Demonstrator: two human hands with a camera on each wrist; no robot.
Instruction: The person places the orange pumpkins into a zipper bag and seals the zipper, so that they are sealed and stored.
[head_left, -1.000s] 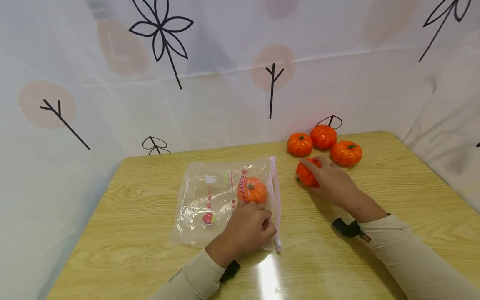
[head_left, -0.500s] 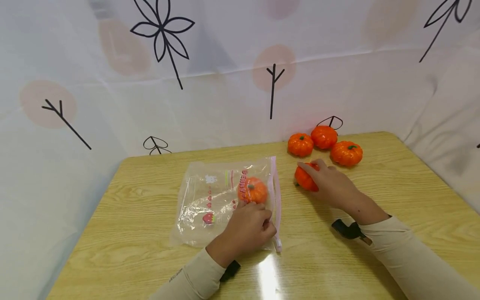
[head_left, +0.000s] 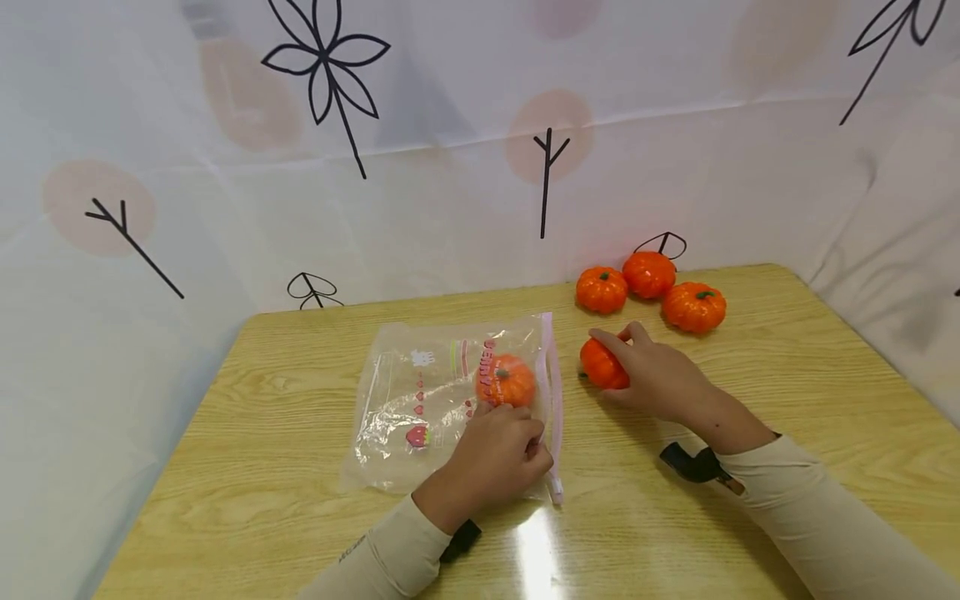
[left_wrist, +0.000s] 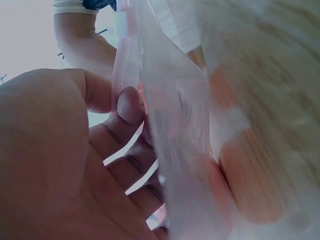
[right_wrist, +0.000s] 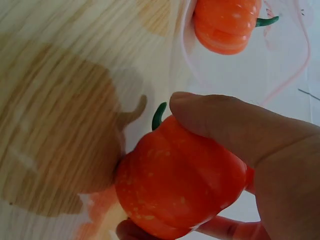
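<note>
In the head view a clear zip bag [head_left: 390, 392] with pink prints lies flat, its pink-edged mouth facing right. A small orange pumpkin [head_left: 517, 385] is inside, near that mouth. My left hand [head_left: 491, 458] pinches the upper layer at the mouth; the left wrist view shows thumb and fingers at the pink zip strip [left_wrist: 125, 75], with the film raised. Right of the bag, my right hand [head_left: 663, 379] grips another small pumpkin [head_left: 602, 365], tipped so its green stem points left. The right wrist view has this pumpkin [right_wrist: 175, 180] between thumb and fingers, close over the wood.
Three more orange pumpkins stand together at the table's back right: one on the left [head_left: 602, 290], one at the back [head_left: 648, 274], one on the right [head_left: 694, 307]. Behind the wooden table [head_left: 262, 417] hangs a white patterned cloth [head_left: 450, 208].
My right hand has brought its pumpkin a little left and toward me, closer to the bag's mouth. The left hand, the bag and the other pumpkins stay where they were.
</note>
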